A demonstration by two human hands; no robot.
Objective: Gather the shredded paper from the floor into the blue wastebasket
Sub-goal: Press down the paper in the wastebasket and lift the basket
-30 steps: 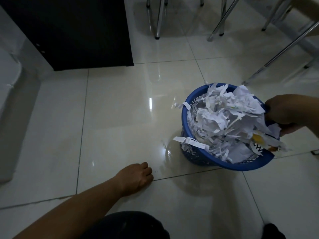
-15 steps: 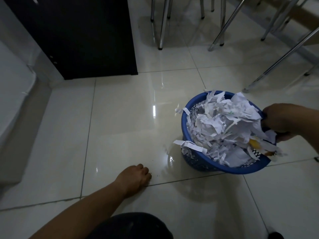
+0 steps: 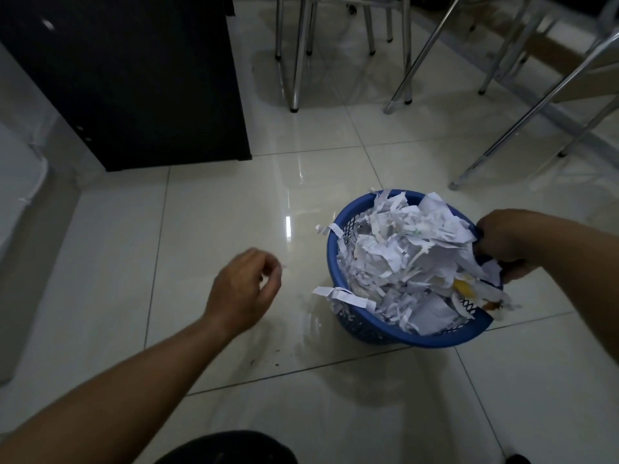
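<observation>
shredded paper [image 3: 402, 262] fills the blue wastebasket [image 3: 435, 343] in a heap that rises above the rim, so by my reading the gathering is at its tail end, with only stragglers to chase. nearest the camera a dark-clothed knee [image 3: 227, 447] shows at the bottom edge, and the left forearm reaches out over it. a few dark specks [image 3: 264, 361] lie on the pale tiled floor [image 3: 100, 262] just beside a grout line; they are too small to say whether they are paper. beyond them the left hand [image 3: 243, 289] hangs above the tiles, apart from the basket, its fingers [image 3: 271, 269] curled with thumb and forefinger drawn close; the blur hides whether a scrap is pinched between them, so i cannot tell. to its right stands the basket, seemingly tipped toward the person, with loose strips [image 3: 345, 294] drooping over the near-left rim. the right hand [image 3: 502, 244] grips the far-right rim, fingers wrapped round it. farther off are a black cabinet [image 3: 134, 78] and metal chair legs [image 3: 296, 61], with no paper visible on the floor around them. the next move, as i judge it, calls for bringing the left hand over the heap, letting go of whatever it may carry, then tucking the hanging strips inside while the right hand steadies the basket.
</observation>
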